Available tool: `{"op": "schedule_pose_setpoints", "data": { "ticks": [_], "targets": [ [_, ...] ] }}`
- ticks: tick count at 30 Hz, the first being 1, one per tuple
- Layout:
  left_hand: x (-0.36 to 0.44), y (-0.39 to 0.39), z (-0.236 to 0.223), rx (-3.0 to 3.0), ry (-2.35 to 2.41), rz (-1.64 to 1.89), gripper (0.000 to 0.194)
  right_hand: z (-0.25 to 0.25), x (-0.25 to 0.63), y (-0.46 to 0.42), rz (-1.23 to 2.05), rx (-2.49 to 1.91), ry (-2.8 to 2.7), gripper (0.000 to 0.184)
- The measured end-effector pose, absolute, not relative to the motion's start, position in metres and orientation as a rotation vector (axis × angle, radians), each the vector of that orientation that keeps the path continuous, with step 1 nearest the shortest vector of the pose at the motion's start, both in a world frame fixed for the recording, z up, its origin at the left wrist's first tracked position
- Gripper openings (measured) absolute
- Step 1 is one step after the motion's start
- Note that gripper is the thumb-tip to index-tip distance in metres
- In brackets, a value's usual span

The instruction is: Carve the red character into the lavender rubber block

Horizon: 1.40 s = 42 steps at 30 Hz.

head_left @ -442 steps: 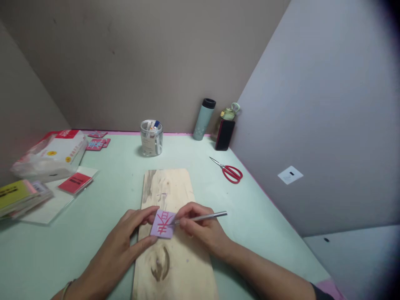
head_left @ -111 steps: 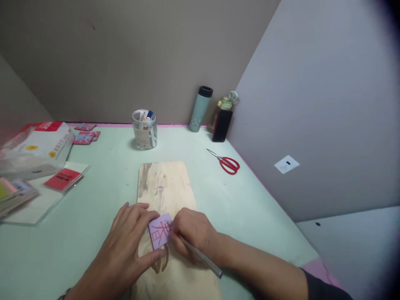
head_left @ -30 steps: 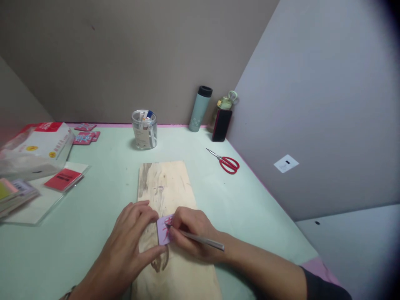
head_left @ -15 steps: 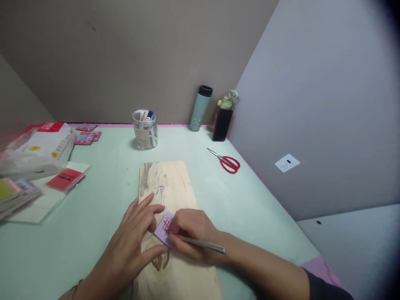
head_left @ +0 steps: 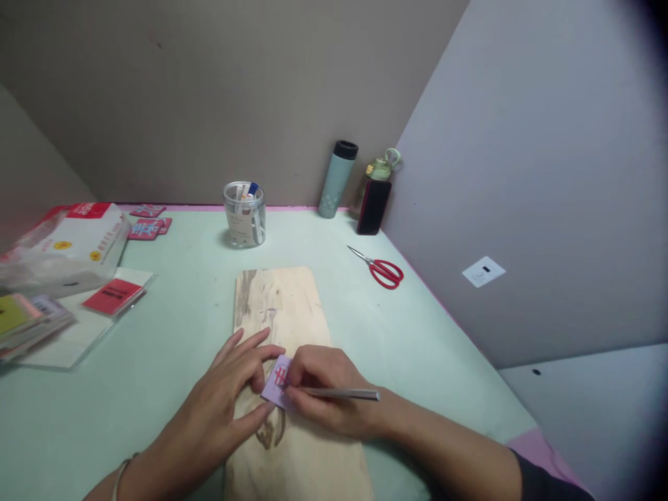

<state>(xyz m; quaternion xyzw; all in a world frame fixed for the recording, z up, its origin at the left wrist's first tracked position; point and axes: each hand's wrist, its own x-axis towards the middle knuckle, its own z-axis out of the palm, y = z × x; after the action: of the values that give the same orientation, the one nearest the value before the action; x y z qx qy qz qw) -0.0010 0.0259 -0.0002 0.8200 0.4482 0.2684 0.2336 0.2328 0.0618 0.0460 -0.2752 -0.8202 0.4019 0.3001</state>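
Note:
A small purple square of paper (head_left: 273, 394) with a red character drawn on it lies tilted on a wooden board (head_left: 282, 299). My left hand (head_left: 229, 390) holds the paper against the board, index finger at its upper edge and thumb at its lower edge, the other fingers spread. In my right hand (head_left: 328, 390) is a slim silver pen-shaped tool (head_left: 347, 394), pinched between thumb and fingers. Its tip meets the paper beside the red character and is mostly hidden by my fingers.
Red-handled scissors (head_left: 385, 273) lie right of the board. Behind stand a clear jar (head_left: 244, 223) of pens, a tumbler (head_left: 337, 182), a green bottle (head_left: 380, 167) and a phone (head_left: 374, 209). At left are a plastic bag (head_left: 78, 243), red cards (head_left: 146, 228) and a paper stack (head_left: 34, 327).
The paper has turned slightly on the board. My left fingers have shifted along its edges, and the tool's handle has swung up closer to level. The camera view has moved slightly.

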Motion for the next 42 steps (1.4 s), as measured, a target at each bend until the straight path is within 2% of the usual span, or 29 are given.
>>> {"op": "schedule_pose_setpoints", "data": {
  "ticks": [7,17,28,36,42],
  "targets": [
    [0.0043,0.0260,-0.0011,2.200,1.367,0.954,0.024,0.0434,0.2325,0.0631,0.932,-0.701,-2.231,0.016],
    [-0.0029,0.0257,0.0010,2.213,1.332,0.848,0.019,0.0406,0.2331,0.0609,1.002,-0.805,-2.157,0.017],
    [-0.0019,0.0259,0.0046,2.219,1.348,0.849,0.016,0.0390,0.2322,0.0633,0.861,-0.707,-2.264,0.019],
    [-0.0005,0.0249,0.0029,2.179,1.358,0.861,0.015,0.0415,0.2336,0.0620,1.042,-0.778,-2.163,0.019],
    [-0.0021,0.0257,0.0008,2.200,1.369,0.834,0.016,0.0400,0.2325,0.0634,0.974,-0.732,-2.205,0.019]
  ]
}}
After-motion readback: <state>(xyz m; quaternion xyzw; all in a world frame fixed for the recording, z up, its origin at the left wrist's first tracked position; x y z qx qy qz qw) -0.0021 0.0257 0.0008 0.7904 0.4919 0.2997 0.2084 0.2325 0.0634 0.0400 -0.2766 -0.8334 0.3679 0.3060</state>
